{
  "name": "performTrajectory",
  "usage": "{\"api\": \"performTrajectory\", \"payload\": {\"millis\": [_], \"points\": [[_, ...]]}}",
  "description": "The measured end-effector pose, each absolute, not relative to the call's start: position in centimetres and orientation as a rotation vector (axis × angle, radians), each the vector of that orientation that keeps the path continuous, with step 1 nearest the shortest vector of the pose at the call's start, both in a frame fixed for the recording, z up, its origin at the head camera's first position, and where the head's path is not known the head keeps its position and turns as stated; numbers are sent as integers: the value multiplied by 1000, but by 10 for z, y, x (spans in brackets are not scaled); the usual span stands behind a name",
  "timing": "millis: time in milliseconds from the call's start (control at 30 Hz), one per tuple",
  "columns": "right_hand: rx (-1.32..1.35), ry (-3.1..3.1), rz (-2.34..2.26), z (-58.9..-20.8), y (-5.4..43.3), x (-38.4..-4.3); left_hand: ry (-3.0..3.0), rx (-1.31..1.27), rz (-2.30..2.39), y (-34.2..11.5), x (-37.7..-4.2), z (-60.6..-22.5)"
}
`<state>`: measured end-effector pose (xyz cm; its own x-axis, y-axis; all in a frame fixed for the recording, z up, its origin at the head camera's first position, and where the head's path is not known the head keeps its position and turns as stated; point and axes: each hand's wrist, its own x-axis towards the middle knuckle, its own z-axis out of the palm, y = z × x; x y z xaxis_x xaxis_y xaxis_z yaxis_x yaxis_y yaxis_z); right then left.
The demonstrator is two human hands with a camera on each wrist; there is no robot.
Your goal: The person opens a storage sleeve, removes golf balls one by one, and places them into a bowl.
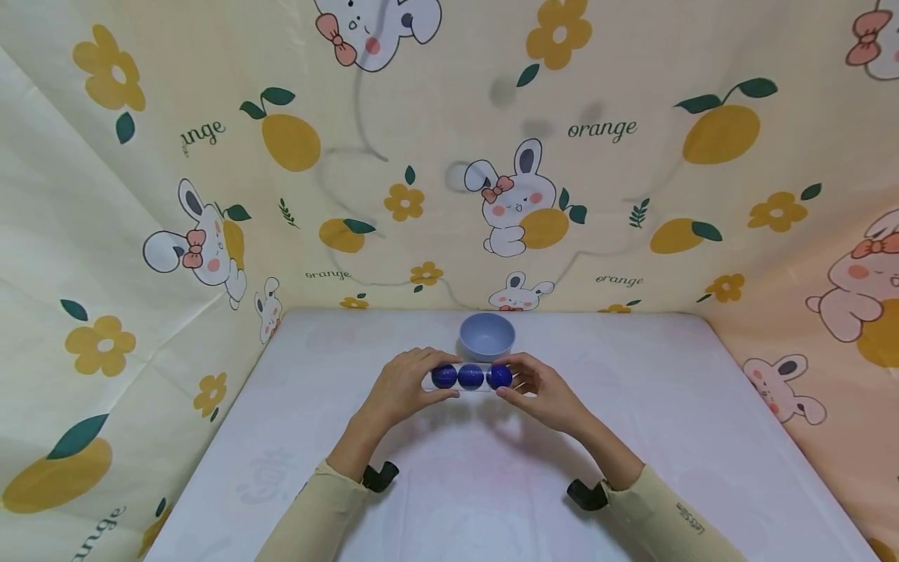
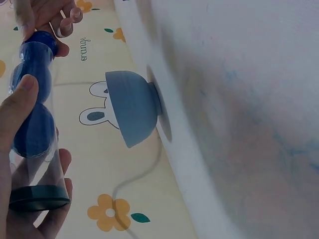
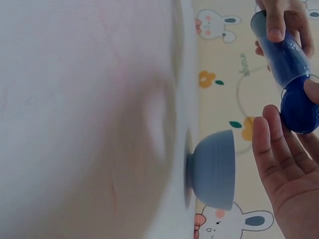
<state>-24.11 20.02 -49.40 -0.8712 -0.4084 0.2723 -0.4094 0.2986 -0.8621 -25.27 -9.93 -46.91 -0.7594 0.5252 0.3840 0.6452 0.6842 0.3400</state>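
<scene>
Over the table, my left hand (image 1: 407,382) grips a clear tube (image 2: 31,117) round its side, thumb in front and fingers behind. Seen in the left wrist view, the tube ends in a dark base (image 2: 40,198). Two blue balls (image 1: 470,377) sit inside it. At the tube's mouth a third blue ball (image 3: 299,105) partly sticks out. My right hand (image 1: 544,394) pinches this ball between thumb and index finger, while its other fingers (image 3: 271,144) are spread apart. Beyond both hands, a light blue bowl (image 1: 487,336) stands upright on the table.
A white cloth covers the table (image 1: 449,484). Patterned curtains with rabbits and oranges (image 1: 449,156) enclose the back and both sides. The bowl stands near the table's back edge, close to the back curtain.
</scene>
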Motion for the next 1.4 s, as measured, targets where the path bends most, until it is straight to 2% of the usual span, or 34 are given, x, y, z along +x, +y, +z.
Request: {"api": "performTrajectory", "payload": {"millis": [333,1033,1400], "points": [[732,-2486,1660,-491,209,-251,-2644,-935,-709,-102,-253,-472],[565,-2721,1203,-487,206,-315,-2595,-992,-716,-105,-254,-474],[516,-2792,1145,-492,200,-323,-2605,-977,-731,-107,-253,-473]]}}
